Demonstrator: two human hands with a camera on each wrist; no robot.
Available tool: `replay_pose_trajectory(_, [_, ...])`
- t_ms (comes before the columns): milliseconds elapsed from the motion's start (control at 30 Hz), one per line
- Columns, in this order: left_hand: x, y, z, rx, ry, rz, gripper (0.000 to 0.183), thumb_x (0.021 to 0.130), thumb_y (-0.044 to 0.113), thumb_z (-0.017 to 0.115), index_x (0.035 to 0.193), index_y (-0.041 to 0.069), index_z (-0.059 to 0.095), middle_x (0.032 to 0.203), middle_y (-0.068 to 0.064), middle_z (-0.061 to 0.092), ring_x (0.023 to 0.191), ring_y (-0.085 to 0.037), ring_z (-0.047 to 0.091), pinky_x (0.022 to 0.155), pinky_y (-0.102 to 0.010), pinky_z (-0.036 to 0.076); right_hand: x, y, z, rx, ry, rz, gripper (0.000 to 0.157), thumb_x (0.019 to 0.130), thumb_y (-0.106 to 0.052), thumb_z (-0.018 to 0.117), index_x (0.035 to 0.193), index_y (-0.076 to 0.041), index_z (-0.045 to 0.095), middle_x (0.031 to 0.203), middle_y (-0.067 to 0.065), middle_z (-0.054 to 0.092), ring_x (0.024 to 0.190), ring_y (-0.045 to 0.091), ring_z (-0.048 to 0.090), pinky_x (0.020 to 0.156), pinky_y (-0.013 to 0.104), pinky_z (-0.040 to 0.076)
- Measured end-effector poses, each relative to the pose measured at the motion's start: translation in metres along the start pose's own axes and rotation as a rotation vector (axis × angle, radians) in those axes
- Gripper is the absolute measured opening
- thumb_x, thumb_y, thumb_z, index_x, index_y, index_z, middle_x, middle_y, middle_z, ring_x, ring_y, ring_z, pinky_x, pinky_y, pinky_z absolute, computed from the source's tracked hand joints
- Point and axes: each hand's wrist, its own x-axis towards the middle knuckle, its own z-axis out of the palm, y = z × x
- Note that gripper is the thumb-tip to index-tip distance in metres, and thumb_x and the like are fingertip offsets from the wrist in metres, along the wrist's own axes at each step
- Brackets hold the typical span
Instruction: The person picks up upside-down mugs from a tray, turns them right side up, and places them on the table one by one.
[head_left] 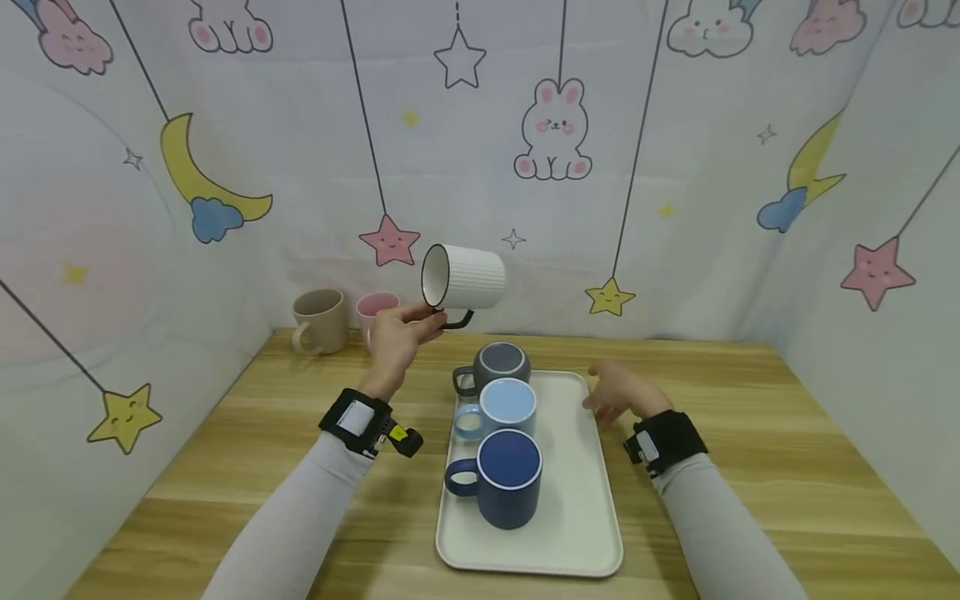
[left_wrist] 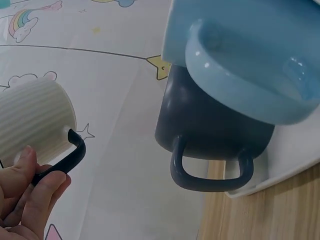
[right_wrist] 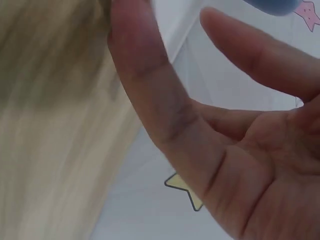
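Observation:
My left hand [head_left: 401, 337] pinches the black handle of a white ribbed mug [head_left: 468, 277], held up on its side with the mouth to the left and the handle below. In the left wrist view, finger and thumb grip that handle [left_wrist: 65, 162]. My right hand [head_left: 622, 390] hangs at the right rim of a cream tray [head_left: 570, 500], fingers loosely bent and holding nothing. Along the tray's left side stand a dark grey mug [head_left: 501, 367], a light blue mug [head_left: 508, 408] and a navy mug [head_left: 510, 483] in a row, handles to the left.
At the back left of the wooden table [head_left: 720, 500] stand a beige mug [head_left: 321, 319] and a pink mug [head_left: 377, 307], the pink one partly behind my left hand. A patterned white curtain [head_left: 697, 275] closes off the back and sides.

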Motion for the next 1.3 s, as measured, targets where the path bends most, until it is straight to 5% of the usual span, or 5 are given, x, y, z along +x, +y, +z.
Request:
replay_pose_trajectory(267, [0.005,-0.013,-0.002,0.014,0.048,-0.015,0.031,0.095,0.005,0.075,0.123,-0.008,0.071,0.116,-0.026,0.072,0.094,-0.017,0.076,0.081,-0.024,0.063,0.007,0.003,0.009,-0.032,-0.038,0.005,0.08,0.084,0.019,0.067,0.152,0.02,0.024,0.1,0.026,0.064,0.056,0.019,0.067,0.059,0.029,0.063])
replay_pose_trajectory(600, [0.009,-0.034,-0.002,0.122,0.109,-0.079,0.031,0.094,0.003,0.077,0.121,-0.01,0.071,0.113,-0.027,0.073,0.091,-0.02,0.075,0.076,-0.02,0.062,0.01,0.005,0.012,-0.06,-0.023,-0.002,0.076,0.084,0.021,0.067,0.149,0.021,0.03,0.11,0.03,0.064,0.056,0.018,0.067,0.058,0.029,0.063])
replay_pose_trajectory(800, [0.012,-0.05,-0.004,0.161,0.145,-0.12,0.03,0.094,0.001,0.075,0.122,-0.011,0.071,0.114,-0.028,0.072,0.099,-0.032,0.074,0.073,-0.016,0.061,0.012,0.007,0.014,-0.045,-0.034,-0.005,0.078,0.084,0.02,0.067,0.152,0.018,0.029,0.094,0.018,0.061,0.056,0.016,0.062,0.057,0.026,0.06])
replay_pose_trajectory(1300, [0.017,-0.07,-0.011,0.315,0.216,-0.132,0.024,0.093,0.004,0.077,0.114,-0.007,0.076,0.109,-0.024,0.075,0.089,-0.026,0.075,0.064,-0.011,0.056,0.009,0.009,0.011,-0.001,-0.034,-0.015,0.078,0.084,0.021,0.066,0.152,0.016,0.029,0.104,0.022,0.061,0.058,0.018,0.063,0.058,0.028,0.061])
